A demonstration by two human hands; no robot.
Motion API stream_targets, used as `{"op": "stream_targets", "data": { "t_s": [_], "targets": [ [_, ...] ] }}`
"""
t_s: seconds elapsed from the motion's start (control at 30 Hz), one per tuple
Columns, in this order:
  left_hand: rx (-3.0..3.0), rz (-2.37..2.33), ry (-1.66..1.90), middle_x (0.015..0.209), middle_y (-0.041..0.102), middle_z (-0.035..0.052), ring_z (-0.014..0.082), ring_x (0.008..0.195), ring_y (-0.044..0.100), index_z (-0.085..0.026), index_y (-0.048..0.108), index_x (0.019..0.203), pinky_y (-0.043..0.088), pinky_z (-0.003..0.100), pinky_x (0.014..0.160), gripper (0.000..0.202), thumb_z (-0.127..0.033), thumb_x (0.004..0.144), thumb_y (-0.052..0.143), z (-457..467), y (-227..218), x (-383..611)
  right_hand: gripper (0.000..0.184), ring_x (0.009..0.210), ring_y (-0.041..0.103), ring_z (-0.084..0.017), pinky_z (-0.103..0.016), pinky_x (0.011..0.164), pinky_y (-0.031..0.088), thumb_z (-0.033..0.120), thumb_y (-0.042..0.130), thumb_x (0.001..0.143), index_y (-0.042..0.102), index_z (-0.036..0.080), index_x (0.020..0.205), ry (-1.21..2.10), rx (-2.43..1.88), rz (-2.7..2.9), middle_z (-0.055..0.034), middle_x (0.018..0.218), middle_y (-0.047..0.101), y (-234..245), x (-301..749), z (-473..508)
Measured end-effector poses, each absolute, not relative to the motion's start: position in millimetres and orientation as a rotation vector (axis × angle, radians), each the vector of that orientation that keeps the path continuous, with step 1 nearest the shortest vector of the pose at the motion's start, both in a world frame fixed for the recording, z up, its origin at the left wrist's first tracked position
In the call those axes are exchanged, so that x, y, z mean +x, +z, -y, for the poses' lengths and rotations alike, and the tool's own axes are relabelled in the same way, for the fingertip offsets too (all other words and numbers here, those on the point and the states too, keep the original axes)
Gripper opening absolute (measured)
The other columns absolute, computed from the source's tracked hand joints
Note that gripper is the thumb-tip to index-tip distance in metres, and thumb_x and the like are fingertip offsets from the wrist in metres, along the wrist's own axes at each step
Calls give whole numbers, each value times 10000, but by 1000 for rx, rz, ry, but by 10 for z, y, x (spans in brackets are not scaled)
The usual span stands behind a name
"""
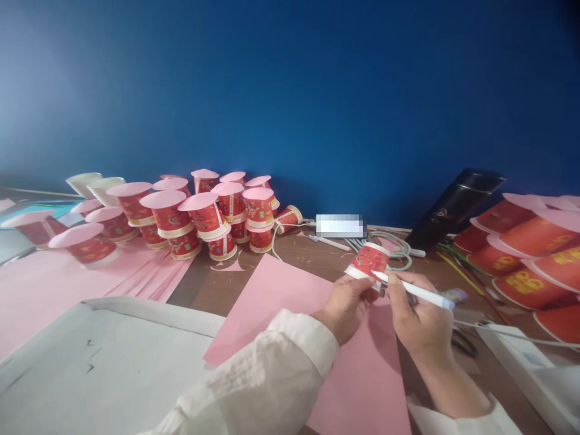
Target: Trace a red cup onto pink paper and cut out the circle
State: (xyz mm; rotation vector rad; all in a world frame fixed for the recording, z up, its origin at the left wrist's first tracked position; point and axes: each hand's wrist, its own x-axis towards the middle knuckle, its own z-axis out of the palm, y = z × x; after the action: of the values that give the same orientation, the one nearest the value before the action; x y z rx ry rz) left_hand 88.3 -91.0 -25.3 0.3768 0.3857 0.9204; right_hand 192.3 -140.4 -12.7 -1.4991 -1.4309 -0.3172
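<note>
My left hand point(348, 307) grips a red paper cup point(372, 260) with a white rim, held tilted above a pink sheet of paper point(290, 296). In my right hand point(419, 314) is a white pen point(428, 294) with a pale blue end, its other end against or just in front of the cup's side. Whether that tip touches the cup I cannot tell. Both hands are close together, and the left fingers partly hide the cup's near edge.
Stacked red cups topped with pink paper discs point(202, 202) stand at the left. More red cups point(521, 278) are piled at the right, beside a leaning black bottle point(455, 205). One cup point(289, 219) lies tipped near a cable point(401, 241). A white board point(104, 362) lies front left.
</note>
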Motion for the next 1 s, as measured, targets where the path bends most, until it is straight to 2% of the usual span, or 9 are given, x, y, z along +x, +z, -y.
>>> {"op": "stream_targets", "data": {
  "t_s": [0.23, 0.5, 1.0],
  "targets": [
    [366, -396, 923, 757, 644, 37, 108, 663, 540, -105, 690, 823, 393, 249, 650, 305, -180, 563, 829, 911, -245, 883, 255, 717, 667, -194, -306, 668, 524, 374, 532, 924, 688, 174, 898, -338, -1487, 1415, -67, 795, 710, -81, 1897, 1403],
    [371, -414, 912, 750, 642, 38, 107, 626, 531, -112, 683, 855, 378, 256, 615, 317, -177, 572, 809, 914, -248, 888, 216, 785, 680, -224, -348, 741, 530, 343, 547, 922, 680, 173, 913, -436, -1493, 1349, -93, 848, 718, -82, 1941, 1392],
    [354, -409, 900, 805, 653, 44, 92, 632, 528, -98, 691, 891, 406, 244, 651, 342, -165, 582, 820, 910, -257, 885, 226, 760, 678, -218, -339, 727, 539, 345, 536, 927, 694, 184, 923, -434, -1510, 1395, -89, 842, 719, -67, 1909, 1400]
  ]
}}
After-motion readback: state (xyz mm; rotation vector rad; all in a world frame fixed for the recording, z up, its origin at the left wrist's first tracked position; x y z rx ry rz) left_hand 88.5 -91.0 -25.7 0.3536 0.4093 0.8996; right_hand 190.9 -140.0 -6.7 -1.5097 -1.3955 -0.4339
